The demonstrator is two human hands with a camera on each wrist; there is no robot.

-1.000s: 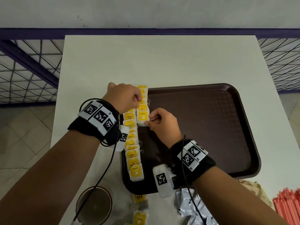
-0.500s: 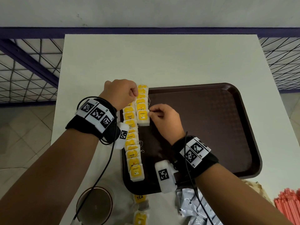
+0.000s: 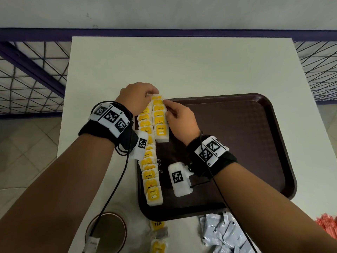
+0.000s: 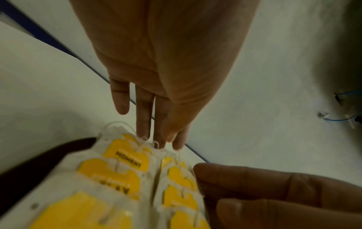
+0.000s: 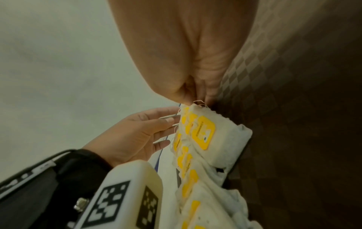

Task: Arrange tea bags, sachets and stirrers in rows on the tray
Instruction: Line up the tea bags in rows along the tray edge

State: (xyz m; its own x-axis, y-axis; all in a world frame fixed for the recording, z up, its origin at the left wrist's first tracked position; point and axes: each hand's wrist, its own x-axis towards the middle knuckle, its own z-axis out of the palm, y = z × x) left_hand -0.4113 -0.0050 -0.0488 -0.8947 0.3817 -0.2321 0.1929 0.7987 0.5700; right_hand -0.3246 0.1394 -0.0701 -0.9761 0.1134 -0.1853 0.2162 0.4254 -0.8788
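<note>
Hands [image 3: 160, 108] at tea-bag rows [image 3: 160, 121] (lengthwise front-to-back)

left hand [image 3: 137, 95]: fingers straight, extended | right hand [image 3: 180, 119]: fingers curled, pinching

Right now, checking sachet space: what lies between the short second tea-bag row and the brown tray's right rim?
Only the right hand and wrist; otherwise bare tray, per the head view.

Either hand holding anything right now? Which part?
Right hand pinches the far end of the short tea-bag row. Left hand has straight fingers touching the rows' far ends, no grip.
</note>
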